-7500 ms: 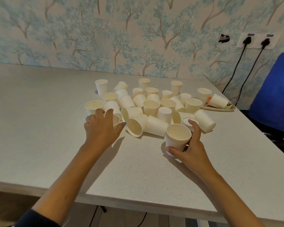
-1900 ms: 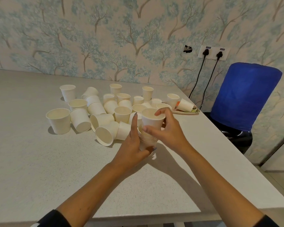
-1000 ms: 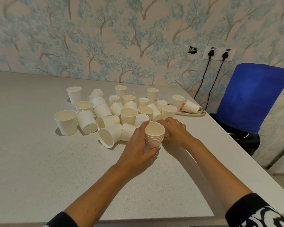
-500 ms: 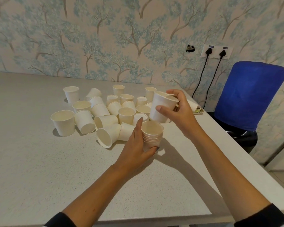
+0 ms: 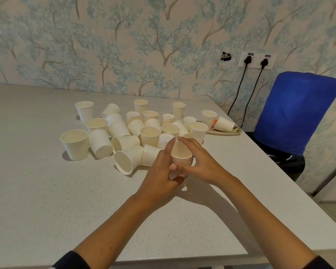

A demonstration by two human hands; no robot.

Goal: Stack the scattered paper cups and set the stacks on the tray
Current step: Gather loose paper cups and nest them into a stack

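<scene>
Both hands meet at frame center on a stack of nested paper cups (image 5: pixel 181 156), upright, mouth open to the camera, several rims showing at its top. Left hand (image 5: pixel 161 171) wraps the stack from the left, thumb up along the rim, fingers curled under the lower part; closed on it. Right hand (image 5: pixel 199 161) cups the stack from the right, fingers arched over the far rim, thumb pressed on the near side; also gripping the stack. Can't tell if the stack base touches the counter (image 5: pixel 47 200), hands hide it.

Loose paper cups (image 5: pixel 124 129) scattered just behind and left of the stack, center to center-left of frame. Some upright, some tipped on their sides. A large upright cup (image 5: pixel 75 143) sits at the left edge of the group. A tipped cup (image 5: pixel 127 159) lies mouth toward the camera, just left of the left hand.

Tray (image 5: pixel 224 132) at center-right near the counter's right edge, patterned, with one cup lying on its side (image 5: pixel 223 124) on it; an upright cup (image 5: pixel 209 117) stands just left of it.

Blue-covered chair (image 5: pixel 293 111) at right. Wall socket (image 5: pixel 256 60) with two black plugs upper right, tree-pattern wallpaper (image 5: pixel 124 45) behind.
</scene>
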